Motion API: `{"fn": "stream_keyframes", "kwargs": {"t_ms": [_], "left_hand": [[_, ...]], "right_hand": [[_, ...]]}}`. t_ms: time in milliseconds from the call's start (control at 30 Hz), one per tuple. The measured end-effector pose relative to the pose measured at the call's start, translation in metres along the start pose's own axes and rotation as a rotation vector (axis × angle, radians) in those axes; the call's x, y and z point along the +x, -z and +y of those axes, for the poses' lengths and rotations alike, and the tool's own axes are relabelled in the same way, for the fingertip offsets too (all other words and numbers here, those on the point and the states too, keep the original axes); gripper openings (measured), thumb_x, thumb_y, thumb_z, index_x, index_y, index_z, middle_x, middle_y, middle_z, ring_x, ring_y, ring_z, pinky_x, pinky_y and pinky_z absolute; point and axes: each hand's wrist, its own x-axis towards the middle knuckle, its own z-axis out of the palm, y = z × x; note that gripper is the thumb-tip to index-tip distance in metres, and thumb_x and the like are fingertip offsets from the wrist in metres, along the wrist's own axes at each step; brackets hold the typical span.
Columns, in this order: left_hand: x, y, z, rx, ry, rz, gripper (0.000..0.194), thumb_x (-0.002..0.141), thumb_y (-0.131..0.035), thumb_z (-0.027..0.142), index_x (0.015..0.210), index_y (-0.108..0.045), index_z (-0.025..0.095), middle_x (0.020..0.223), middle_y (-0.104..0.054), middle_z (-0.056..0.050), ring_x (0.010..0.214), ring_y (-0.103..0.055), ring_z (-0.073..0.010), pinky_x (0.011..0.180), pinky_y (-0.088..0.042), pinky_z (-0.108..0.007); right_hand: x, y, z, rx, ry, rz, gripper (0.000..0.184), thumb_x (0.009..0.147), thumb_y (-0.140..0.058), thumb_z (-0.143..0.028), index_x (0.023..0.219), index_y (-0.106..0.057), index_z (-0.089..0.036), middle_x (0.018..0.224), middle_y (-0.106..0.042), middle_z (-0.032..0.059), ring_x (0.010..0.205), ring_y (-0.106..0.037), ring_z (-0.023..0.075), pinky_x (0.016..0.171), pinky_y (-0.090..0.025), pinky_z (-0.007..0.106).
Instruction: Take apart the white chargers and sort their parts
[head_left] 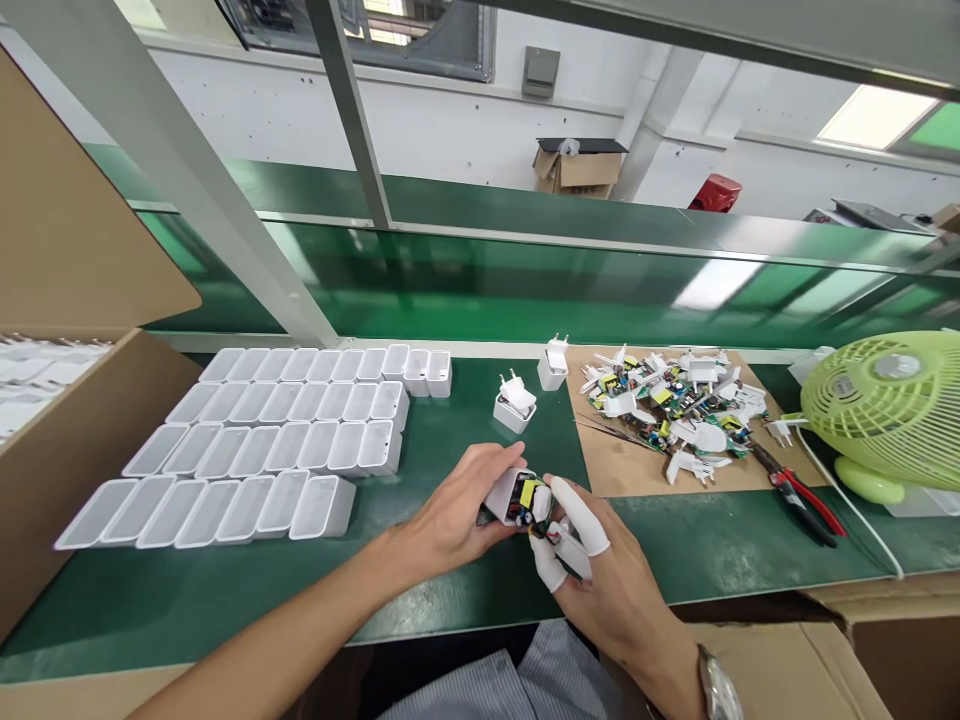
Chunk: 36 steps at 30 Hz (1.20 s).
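Both hands meet over the green bench mat (420, 440). The left hand (457, 515) is closed around a white charger casing (504, 492), and the right hand (600, 580), with white finger cots (585, 520) on its fingertips, pinches the circuit board (534, 500) sitting in the casing's open end. Rows of empty casings (277, 430) lie to the left; a heap of plug boards (675, 405) and red-handled pliers (802, 495) rest to the right

A green counter (450, 590) carries rows of empty white shells (255, 430) toward its left end, with two white plugs (514, 402) standing near its far edge. Toward the right end lies a brown cardboard sheet (622, 470), with red-handled pliers (806, 498) and a green fan (889, 415) beside it.
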Motion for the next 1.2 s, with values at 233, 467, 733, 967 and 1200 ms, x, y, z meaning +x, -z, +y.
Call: {"fn": "stream_keyframes", "kwargs": {"t_ms": [233, 467, 733, 967, 1200], "left_hand": [[0.003, -0.003, 0.002, 0.003, -0.009, 0.026, 0.087, 0.095, -0.075, 0.028, 0.164, -0.021, 0.028, 0.130, -0.064, -0.015, 0.124, -0.056, -0.0304, 0.103, -0.055, -0.053], [0.000, -0.004, 0.002, -0.029, 0.046, 0.002, 0.087, 0.094, -0.075, 0.025, 0.163, -0.022, 0.029, 0.133, -0.062, -0.014, 0.127, -0.053, -0.0290, 0.106, -0.053, -0.051], [0.001, -0.005, -0.002, -0.031, 0.044, 0.028, 0.089, 0.091, -0.079, 0.027, 0.162, -0.026, 0.027, 0.131, -0.064, -0.014, 0.124, -0.056, -0.0292, 0.103, -0.054, -0.050], [0.001, -0.006, -0.001, -0.030, 0.033, 0.036, 0.089, 0.091, -0.079, 0.030, 0.163, -0.026, 0.027, 0.130, -0.065, -0.014, 0.124, -0.056, -0.0297, 0.102, -0.055, -0.049], [0.000, 0.001, 0.002, -0.085, 0.060, -0.124, 0.079, 0.101, -0.065, 0.026, 0.165, -0.021, 0.033, 0.147, -0.060, -0.012, 0.132, -0.056, -0.0280, 0.109, -0.052, -0.049]], "right_hand": [[0.001, 0.004, 0.000, -0.002, -0.042, -0.009, 0.070, 0.097, -0.059, -0.014, 0.160, -0.031, -0.024, 0.126, -0.069, 0.0157, 0.111, -0.071, 0.0287, 0.092, -0.064, 0.046], [0.005, 0.008, 0.001, -0.010, -0.032, -0.038, 0.069, 0.098, -0.056, -0.013, 0.161, -0.030, -0.022, 0.126, -0.069, 0.0165, 0.114, -0.070, 0.0286, 0.094, -0.063, 0.046], [0.008, 0.011, 0.003, -0.003, -0.021, -0.071, 0.073, 0.097, -0.055, -0.011, 0.163, -0.026, -0.021, 0.125, -0.069, 0.0162, 0.108, -0.069, 0.0291, 0.090, -0.064, 0.046], [0.012, 0.009, 0.002, -0.020, 0.035, -0.072, 0.074, 0.096, -0.056, -0.009, 0.163, -0.025, -0.019, 0.122, -0.069, 0.0164, 0.102, -0.069, 0.0291, 0.088, -0.063, 0.047], [0.015, 0.015, 0.010, 0.031, 0.076, -0.031, 0.053, 0.100, -0.063, -0.021, 0.150, -0.046, -0.018, 0.118, -0.070, 0.0164, 0.105, -0.068, 0.0306, 0.088, -0.062, 0.051]]}}
